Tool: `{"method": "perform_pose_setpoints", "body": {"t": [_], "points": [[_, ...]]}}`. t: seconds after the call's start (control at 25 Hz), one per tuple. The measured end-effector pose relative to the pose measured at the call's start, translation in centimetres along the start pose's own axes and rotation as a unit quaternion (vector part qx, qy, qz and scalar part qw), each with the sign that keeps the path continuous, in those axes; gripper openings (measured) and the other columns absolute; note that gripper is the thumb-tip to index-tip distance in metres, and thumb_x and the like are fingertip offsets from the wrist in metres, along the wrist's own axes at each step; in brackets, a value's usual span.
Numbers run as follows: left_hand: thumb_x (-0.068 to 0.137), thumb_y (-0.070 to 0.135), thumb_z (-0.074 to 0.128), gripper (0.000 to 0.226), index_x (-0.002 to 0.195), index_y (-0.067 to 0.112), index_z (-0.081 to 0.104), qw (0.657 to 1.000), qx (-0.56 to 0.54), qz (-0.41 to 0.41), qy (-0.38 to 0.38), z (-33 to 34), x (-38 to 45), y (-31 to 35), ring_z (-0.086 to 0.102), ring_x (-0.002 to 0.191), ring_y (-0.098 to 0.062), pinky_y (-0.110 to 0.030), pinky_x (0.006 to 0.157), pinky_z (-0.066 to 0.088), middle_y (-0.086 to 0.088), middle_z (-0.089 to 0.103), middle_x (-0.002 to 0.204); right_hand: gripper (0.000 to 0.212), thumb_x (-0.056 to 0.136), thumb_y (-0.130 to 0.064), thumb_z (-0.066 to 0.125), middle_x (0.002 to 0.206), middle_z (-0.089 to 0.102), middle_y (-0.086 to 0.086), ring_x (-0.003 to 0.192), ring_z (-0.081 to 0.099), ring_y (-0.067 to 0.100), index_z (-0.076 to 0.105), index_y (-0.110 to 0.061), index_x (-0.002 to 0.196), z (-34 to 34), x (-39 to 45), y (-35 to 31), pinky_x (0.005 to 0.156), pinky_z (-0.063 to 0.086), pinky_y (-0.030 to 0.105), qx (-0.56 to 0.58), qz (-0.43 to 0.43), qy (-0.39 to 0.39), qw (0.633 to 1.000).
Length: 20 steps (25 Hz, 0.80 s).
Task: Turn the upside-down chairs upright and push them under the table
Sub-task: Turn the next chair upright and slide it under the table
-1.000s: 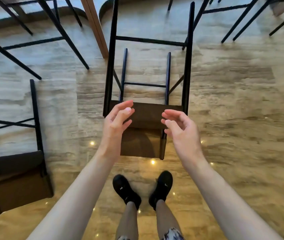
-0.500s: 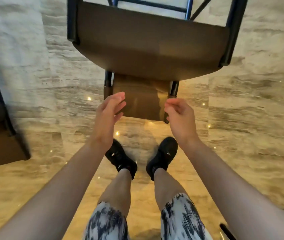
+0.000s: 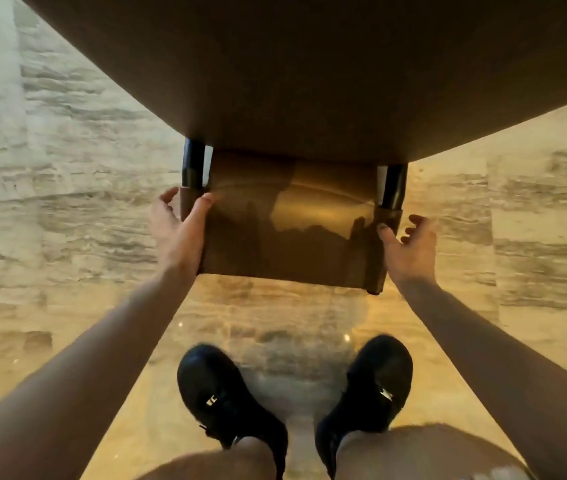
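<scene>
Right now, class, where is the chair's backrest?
In the head view the backrest sits centre frame, below the seat, above the black shoes, with the left hand and right hand at its sides.

Warm, dim amber light with small glare spots on the glossy floor (image 3: 275, 327) at lower centre, a dark shadowed top, motion blur throughout, and wide-angle bending at the edges.

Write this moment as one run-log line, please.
left hand: grips chair backrest edge | right hand: at other edge, grip unclear | chair: inverted
</scene>
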<state>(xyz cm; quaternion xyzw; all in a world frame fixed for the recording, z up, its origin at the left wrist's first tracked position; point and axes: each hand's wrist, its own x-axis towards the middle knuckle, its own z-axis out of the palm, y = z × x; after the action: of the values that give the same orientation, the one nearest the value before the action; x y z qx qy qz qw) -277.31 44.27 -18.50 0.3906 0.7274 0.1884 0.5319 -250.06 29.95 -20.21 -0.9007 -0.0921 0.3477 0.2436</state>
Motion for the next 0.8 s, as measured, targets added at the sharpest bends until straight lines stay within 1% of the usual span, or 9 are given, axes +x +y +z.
{"method": "perform_pose_setpoints", "body": {"t": [0.04,0.12,0.24,0.32,0.36,0.44,0.56,0.72,0.8], "points": [[0.084,0.047,0.070,0.066,0.138,0.019,0.045,1.000,0.015,0.016,0.018,0.0,1.6,-1.6,0.053,0.124,-0.019,-0.031,0.101,0.048,-0.006,0.052,0.135,0.055,0.091,-0.033,0.067,0.132,0.050,0.011,0.118,0.054,0.028,0.041,-0.014,0.136,0.9,1.0,1.3,0.092,0.053,0.035,0.012,-0.019,0.012,1.000],[0.083,0.050,0.070,0.058,0.128,0.018,0.051,0.999,0.017,0.028,0.024,0.2,4.9,-4.8,0.060,0.116,-0.021,-0.028,0.090,0.053,-0.003,0.060,0.122,0.044,0.091,-0.035,0.067,0.119,0.057,0.008,0.109,0.059,0.025,0.047,-0.016,0.126,2.8,3.1,3.9,0.083,0.054,0.031,0.044,-0.034,0.038,0.998],[0.075,0.069,0.064,0.050,0.094,0.022,0.066,0.993,0.108,0.053,0.017,-0.5,8.1,-7.6,0.069,0.097,-0.025,-0.045,0.088,0.056,0.000,0.071,0.093,0.034,0.090,-0.047,0.064,0.091,0.062,-0.009,0.091,0.062,0.018,0.057,-0.022,0.112,3.7,4.6,6.4,0.074,0.048,0.029,0.046,-0.016,-0.008,0.999],[0.068,0.076,0.064,0.052,0.083,0.027,0.073,0.988,0.139,0.062,0.012,-0.8,8.9,-7.9,0.072,0.087,-0.024,-0.046,0.084,0.058,0.003,0.075,0.082,0.036,0.087,-0.050,0.067,0.090,0.065,-0.013,0.083,0.063,0.009,0.063,-0.024,0.111,3.0,5.0,6.8,0.067,0.047,0.024,0.028,-0.028,-0.041,0.998],[0.066,0.078,0.065,0.047,0.079,0.033,0.074,0.988,0.145,0.057,0.011,-0.8,9.0,-7.7,0.072,0.084,-0.020,-0.043,0.081,0.058,0.007,0.075,0.079,0.037,0.086,-0.050,0.068,0.092,0.067,-0.013,0.084,0.063,0.007,0.064,-0.025,0.113,2.5,5.3,6.6,0.065,0.047,0.022,0.030,-0.028,-0.061,0.997],[0.066,0.078,0.063,0.045,0.073,0.035,0.072,0.985,0.164,0.053,0.009,-0.6,8.6,-7.2,0.071,0.082,-0.015,-0.035,0.075,0.057,0.013,0.073,0.076,0.038,0.088,-0.047,0.067,0.097,0.068,-0.009,0.087,0.063,0.009,0.063,-0.025,0.119,1.6,5.4,6.1,0.069,0.047,0.022,0.030,-0.014,-0.110,0.993],[0.075,0.076,0.056,0.047,0.079,0.031,0.069,0.978,0.199,0.062,0.021,-0.2,8.5,-7.1,0.068,0.084,-0.018,-0.032,0.072,0.052,0.013,0.070,0.078,0.043,0.091,-0.048,0.063,0.107,0.066,-0.001,0.098,0.062,0.020,0.061,-0.022,0.125,1.8,5.6,5.7,0.083,0.049,0.033,0.014,-0.002,-0.112,0.994],[0.085,0.068,0.056,0.048,0.096,0.024,0.072,0.976,0.207,0.061,-0.013,-0.3,8.7,-6.9,0.068,0.090,-0.023,-0.037,0.083,0.056,0.001,0.073,0.091,0.048,0.093,-0.047,0.060,0.110,0.064,0.004,0.101,0.060,0.024,0.058,-0.015,0.128,1.9,6.0,5.5,0.087,0.050,0.037,-0.016,-0.008,-0.125,0.992],[0.089,0.063,0.057,0.047,0.097,0.019,0.072,0.979,0.196,0.052,-0.003,-0.3,8.2,-6.3,0.068,0.087,-0.023,-0.033,0.076,0.054,-0.002,0.072,0.091,0.049,0.094,-0.047,0.059,0.112,0.064,0.005,0.104,0.060,0.026,0.057,-0.012,0.128,1.5,6.1,5.0,0.092,0.051,0.040,-0.041,-0.003,-0.131,0.990]]}}
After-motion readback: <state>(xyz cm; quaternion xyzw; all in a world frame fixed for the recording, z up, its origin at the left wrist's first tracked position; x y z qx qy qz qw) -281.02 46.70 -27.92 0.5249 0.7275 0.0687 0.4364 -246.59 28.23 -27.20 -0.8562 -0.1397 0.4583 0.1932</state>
